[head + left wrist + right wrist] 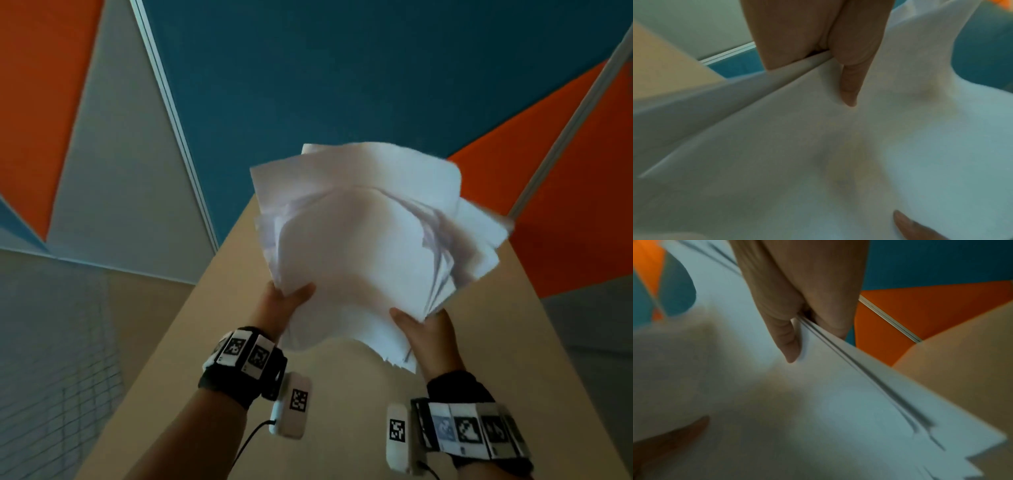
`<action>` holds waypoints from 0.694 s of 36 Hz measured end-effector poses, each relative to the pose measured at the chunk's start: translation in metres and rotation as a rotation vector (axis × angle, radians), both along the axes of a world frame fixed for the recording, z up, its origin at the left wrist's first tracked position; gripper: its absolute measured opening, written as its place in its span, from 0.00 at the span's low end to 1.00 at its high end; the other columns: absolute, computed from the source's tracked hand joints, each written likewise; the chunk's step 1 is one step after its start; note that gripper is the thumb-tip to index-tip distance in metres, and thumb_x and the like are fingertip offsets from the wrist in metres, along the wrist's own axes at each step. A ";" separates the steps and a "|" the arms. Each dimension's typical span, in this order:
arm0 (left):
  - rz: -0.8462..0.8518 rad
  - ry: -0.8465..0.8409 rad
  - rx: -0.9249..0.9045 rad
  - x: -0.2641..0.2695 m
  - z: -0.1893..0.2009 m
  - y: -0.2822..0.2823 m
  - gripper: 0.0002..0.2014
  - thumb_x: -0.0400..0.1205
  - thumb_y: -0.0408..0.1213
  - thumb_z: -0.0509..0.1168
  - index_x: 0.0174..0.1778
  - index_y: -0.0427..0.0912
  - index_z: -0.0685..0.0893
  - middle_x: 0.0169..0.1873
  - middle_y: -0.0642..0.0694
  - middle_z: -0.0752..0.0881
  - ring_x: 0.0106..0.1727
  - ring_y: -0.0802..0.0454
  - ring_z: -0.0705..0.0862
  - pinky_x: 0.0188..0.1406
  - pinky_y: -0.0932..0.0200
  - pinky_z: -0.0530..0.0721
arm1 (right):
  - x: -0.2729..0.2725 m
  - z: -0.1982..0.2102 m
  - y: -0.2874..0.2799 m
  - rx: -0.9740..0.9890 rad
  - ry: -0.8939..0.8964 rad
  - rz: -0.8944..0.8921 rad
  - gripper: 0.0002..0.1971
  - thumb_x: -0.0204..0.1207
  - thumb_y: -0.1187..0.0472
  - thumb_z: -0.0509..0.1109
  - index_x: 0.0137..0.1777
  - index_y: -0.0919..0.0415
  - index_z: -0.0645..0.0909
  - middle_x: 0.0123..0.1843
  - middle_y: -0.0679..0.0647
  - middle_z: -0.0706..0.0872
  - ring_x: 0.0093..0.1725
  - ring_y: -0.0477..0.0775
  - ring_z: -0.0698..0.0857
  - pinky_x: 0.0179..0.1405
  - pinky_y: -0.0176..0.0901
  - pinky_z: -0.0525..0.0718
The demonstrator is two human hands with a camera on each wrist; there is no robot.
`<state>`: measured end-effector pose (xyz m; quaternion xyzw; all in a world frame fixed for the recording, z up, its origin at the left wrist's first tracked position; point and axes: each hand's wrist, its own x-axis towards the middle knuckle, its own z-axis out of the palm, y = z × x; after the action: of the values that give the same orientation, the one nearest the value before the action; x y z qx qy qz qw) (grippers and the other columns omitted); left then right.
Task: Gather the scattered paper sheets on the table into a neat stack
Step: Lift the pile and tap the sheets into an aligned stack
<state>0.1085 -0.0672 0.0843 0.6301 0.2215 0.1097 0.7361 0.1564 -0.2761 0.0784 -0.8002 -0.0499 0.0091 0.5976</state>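
Observation:
A loose bundle of white paper sheets (363, 246) is held up off the beige table (219, 342), fanned and uneven at its far edges. My left hand (291, 294) pinches the bundle's near left edge, thumb on top. At the near right edge my right hand (416, 318) pinches it the same way. In the left wrist view the thumb of my left hand (851, 84) presses the paper sheets (818, 162). The right wrist view shows my right hand (789, 344) clamped on the sheets (777, 410), whose edges are staggered.
The beige table runs forward between blue, orange and grey wall panels (342, 68). A metal trim strip (178, 120) slants down at the left. Grey tiled floor (51, 377) lies to the left of the table.

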 end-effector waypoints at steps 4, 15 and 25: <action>0.014 -0.092 0.015 -0.016 0.032 -0.003 0.24 0.58 0.44 0.75 0.50 0.47 0.81 0.53 0.40 0.85 0.55 0.44 0.84 0.61 0.42 0.81 | -0.017 0.029 0.006 0.033 -0.117 -0.006 0.13 0.72 0.71 0.71 0.57 0.71 0.83 0.50 0.53 0.85 0.54 0.49 0.82 0.51 0.31 0.75; -0.108 0.056 0.122 -0.043 0.012 0.017 0.21 0.60 0.42 0.78 0.47 0.46 0.82 0.55 0.38 0.86 0.48 0.47 0.88 0.58 0.41 0.86 | -0.051 0.006 -0.006 -0.071 0.005 -0.072 0.18 0.68 0.71 0.75 0.58 0.72 0.82 0.54 0.62 0.88 0.58 0.58 0.85 0.56 0.43 0.78; -0.143 0.064 0.244 -0.040 0.033 0.009 0.15 0.73 0.34 0.74 0.54 0.36 0.84 0.49 0.38 0.86 0.51 0.42 0.86 0.57 0.43 0.85 | -0.064 0.019 -0.001 -0.029 -0.080 -0.136 0.17 0.71 0.72 0.72 0.60 0.70 0.81 0.57 0.60 0.87 0.60 0.55 0.83 0.59 0.43 0.76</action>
<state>0.0682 -0.0579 0.1169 0.7324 0.1843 0.0632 0.6524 0.0927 -0.2770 0.0977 -0.8100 -0.0192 -0.0625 0.5828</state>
